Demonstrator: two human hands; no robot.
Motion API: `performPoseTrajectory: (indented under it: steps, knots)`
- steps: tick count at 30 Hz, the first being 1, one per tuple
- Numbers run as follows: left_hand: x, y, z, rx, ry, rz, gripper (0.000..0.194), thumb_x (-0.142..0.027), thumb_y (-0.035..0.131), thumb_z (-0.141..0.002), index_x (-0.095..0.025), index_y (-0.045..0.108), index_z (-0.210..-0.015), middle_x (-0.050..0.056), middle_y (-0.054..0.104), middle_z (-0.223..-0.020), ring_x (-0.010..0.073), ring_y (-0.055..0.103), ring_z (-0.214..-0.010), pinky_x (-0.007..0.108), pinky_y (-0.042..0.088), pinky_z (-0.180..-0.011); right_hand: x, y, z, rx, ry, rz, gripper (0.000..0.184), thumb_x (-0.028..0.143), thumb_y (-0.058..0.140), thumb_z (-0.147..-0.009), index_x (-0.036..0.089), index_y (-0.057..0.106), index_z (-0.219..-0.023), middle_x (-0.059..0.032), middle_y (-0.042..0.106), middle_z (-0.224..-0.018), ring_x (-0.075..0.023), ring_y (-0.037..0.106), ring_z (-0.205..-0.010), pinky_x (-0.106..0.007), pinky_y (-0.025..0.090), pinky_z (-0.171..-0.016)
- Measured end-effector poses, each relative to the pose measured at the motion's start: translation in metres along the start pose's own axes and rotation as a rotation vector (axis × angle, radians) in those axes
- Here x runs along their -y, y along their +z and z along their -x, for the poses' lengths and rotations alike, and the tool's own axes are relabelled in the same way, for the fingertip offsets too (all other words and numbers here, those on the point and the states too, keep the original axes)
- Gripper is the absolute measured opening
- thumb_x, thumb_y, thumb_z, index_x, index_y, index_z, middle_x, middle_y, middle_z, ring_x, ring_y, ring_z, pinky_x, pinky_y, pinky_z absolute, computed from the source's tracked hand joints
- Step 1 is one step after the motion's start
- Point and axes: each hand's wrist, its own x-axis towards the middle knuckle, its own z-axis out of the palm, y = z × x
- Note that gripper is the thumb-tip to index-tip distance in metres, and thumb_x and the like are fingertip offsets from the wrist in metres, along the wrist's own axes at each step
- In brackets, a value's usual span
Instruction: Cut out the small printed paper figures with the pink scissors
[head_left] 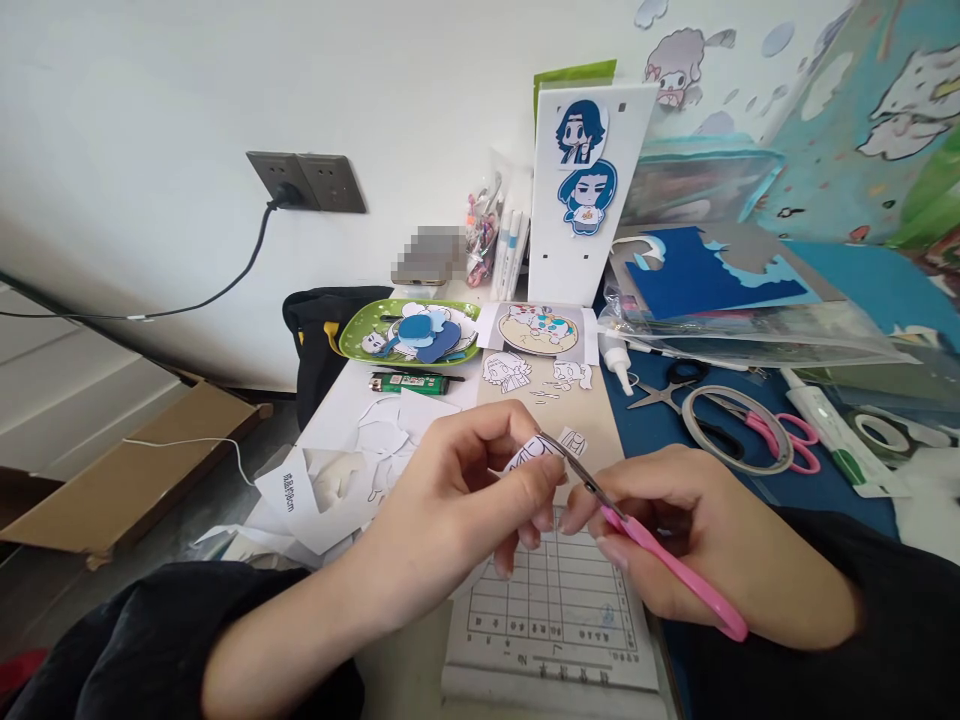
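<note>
A small piece of paper with black line drawing [529, 455] is pinched between the thumb and fingers of my left hand [472, 490]. My right hand [667, 520] grips scissors with pink handles [675, 570]. Their narrow metal blades point up and left and touch the paper's edge; how far apart they are is hard to tell. Below both hands lies a printed form pad [555, 620]. Just beyond the blades is another small drawn cutout [574, 441]. Farther back, two line-drawn paper figures [506, 371] rest near a printed colour picture [540, 330].
A green tray [352, 345] holds blue and white cutouts. Paper scraps [322, 500] pile at left beside a green lighter [409, 383]. To the right are black scissors [667, 390], a tape roll [739, 430], pink-handled scissors [799, 445] and a glue tube [844, 430]. A white panel [555, 260] stands behind.
</note>
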Motion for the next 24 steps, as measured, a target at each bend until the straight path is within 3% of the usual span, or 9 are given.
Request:
performPoseTrajectory:
  steps: [4, 15, 24]
  knots:
    - [-0.0016, 0.0004, -0.0012, 0.003, -0.017, -0.007, 0.02, -0.024, 0.056, -0.082, -0.016, 0.049, -0.066, -0.005, 0.052, -0.052, 0.0046, 0.046, -0.042, 0.01, 0.04, -0.035, 0.0003, -0.0013, 0.0017, 0.024, -0.013, -0.025, 0.015, 0.011, 0.055, -0.069, 0.015, 0.065, -0.08, 0.0026, 0.045, -0.059, -0.0079, 0.032, -0.048, -0.022, 0.03, -0.044]
    - [-0.0032, 0.0011, -0.0001, 0.006, -0.025, -0.007, 0.021, -0.025, 0.055, -0.082, -0.016, 0.048, -0.065, -0.004, 0.052, -0.052, 0.005, 0.045, -0.042, 0.011, 0.04, -0.034, 0.0012, 0.001, 0.0005, 0.002, -0.007, -0.01, 0.016, 0.008, 0.054, -0.067, 0.014, 0.065, -0.077, -0.0047, 0.06, -0.076, -0.0105, 0.041, -0.054, -0.024, 0.034, -0.048]
    - [-0.0027, 0.0012, 0.0009, 0.011, -0.021, 0.003, 0.021, -0.024, 0.055, -0.083, -0.016, 0.049, -0.065, -0.004, 0.052, -0.053, 0.0042, 0.046, -0.041, 0.01, 0.04, -0.035, 0.0018, -0.0002, 0.0013, 0.027, -0.017, -0.019, 0.014, 0.011, 0.054, -0.068, 0.013, 0.064, -0.078, -0.0022, 0.055, -0.068, -0.0087, 0.034, -0.05, -0.023, 0.03, -0.045]
